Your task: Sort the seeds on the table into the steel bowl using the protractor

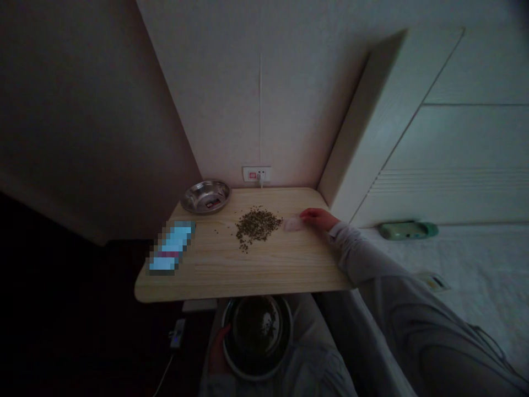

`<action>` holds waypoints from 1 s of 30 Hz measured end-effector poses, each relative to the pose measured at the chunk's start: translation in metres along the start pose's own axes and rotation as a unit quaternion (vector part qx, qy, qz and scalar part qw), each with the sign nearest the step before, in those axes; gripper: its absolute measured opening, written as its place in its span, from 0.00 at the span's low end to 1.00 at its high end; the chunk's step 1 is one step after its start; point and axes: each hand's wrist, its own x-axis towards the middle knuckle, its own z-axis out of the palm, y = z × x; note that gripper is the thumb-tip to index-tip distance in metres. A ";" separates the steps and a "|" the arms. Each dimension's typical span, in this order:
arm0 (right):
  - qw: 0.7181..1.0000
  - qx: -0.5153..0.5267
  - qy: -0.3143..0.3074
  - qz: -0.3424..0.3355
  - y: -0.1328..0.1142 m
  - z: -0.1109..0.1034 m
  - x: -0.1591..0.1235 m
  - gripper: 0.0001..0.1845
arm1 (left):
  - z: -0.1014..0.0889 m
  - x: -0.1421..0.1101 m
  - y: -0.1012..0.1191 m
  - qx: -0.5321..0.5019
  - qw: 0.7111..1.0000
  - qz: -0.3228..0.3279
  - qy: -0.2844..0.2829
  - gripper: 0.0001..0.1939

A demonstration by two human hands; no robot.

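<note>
A loose pile of small brownish-green grains (258,225) lies spread on the pale wooden table (281,270). At its right side my right hand (316,216) pinches a pale, thin, card-like piece (293,223) that lies close to the table surface. Below the table's near edge, over my lap, a round metal bowl (285,358) is gripped at its left rim by my left hand (220,350). The bowl's inside looks dark with a bright glint, and its contents cannot be made out.
A shiny steel bowl (206,197) with a dark label stands at the table's back left. A blurred-out, lit phone-like screen (171,248) is near the left edge. A wall socket (256,174) holds a plug behind the table. On the white bedding sits a green object (408,230).
</note>
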 end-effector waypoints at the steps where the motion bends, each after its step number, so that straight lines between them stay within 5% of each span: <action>1: 1.000 0.007 0.002 -0.003 -0.003 0.003 0.000 0.12 | 0.001 -0.002 0.001 -0.004 1.000 0.017 -0.002 0.10; 5: 0.999 0.033 0.027 -0.013 -0.019 0.027 -0.010 0.14 | 0.006 -0.007 0.001 -0.006 0.998 0.061 0.021 0.14; 9: 0.996 0.042 0.066 -0.033 -0.035 0.077 -0.019 0.14 | 0.013 -0.013 -0.001 0.021 0.991 0.129 0.031 0.13; 15: 0.993 0.018 0.110 -0.045 -0.057 0.136 -0.016 0.12 | 0.018 -0.026 0.000 0.059 0.990 0.120 0.031 0.15; 30: 0.992 -0.048 0.101 -0.053 -0.062 0.142 -0.023 0.14 | 0.015 -0.017 -0.005 0.027 0.996 0.079 0.013 0.14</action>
